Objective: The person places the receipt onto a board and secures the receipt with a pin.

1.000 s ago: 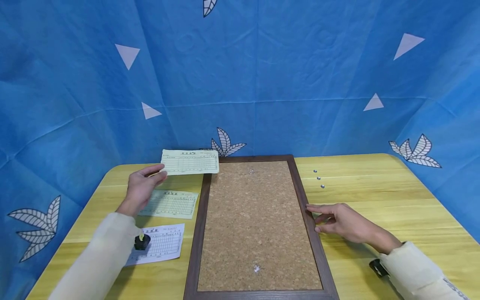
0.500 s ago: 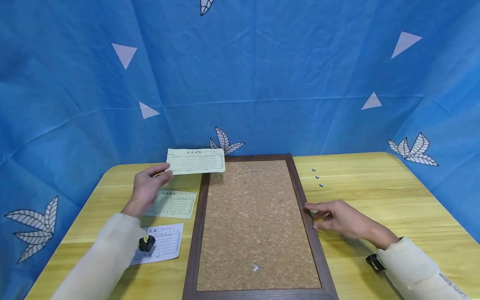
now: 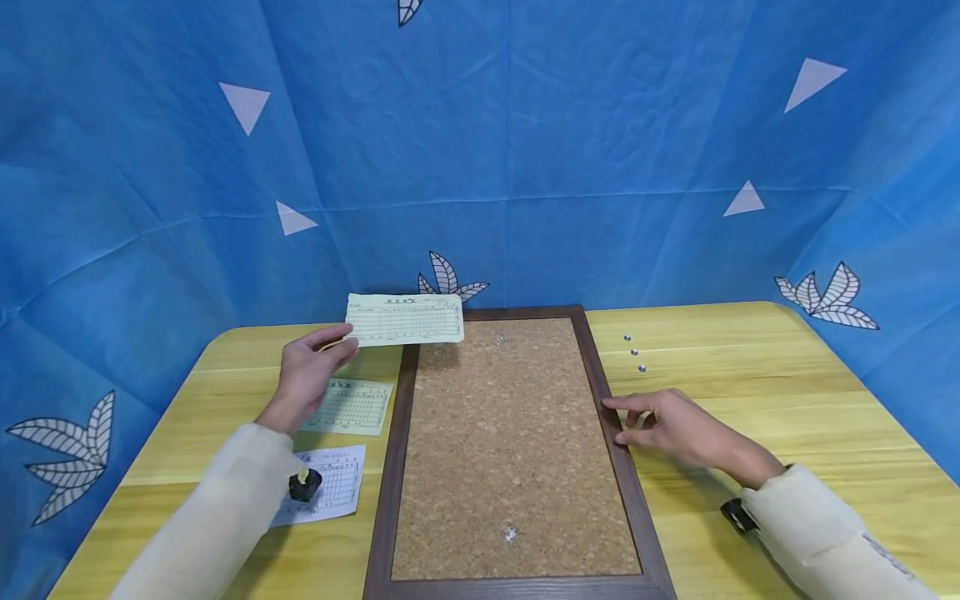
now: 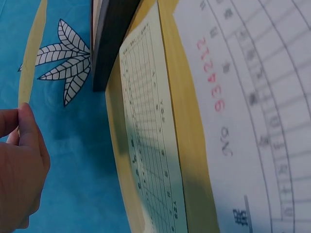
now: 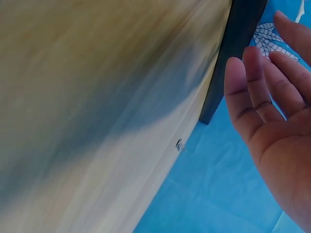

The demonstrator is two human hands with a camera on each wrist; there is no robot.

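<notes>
Head view: creased blue fabric backdrop (image 3: pixel 592 125) across 12 o'clock, down both sides; pale lilac printed triangles (image 3: pixel 246 104) at 10 and 2; white black-outlined leaf prints (image 3: pixel 842 285) at 3, 8, 12; yellow wood-grain tabletop (image 3: pixel 757 367), 4 to 8.

Your cream left sleeve (image 3: pixel 217 508) hides part of the white paper slip (image 3: pixel 341 479); the head view's bottom edge crops the brown-framed cork board (image 3: pixel 517 450).
</notes>
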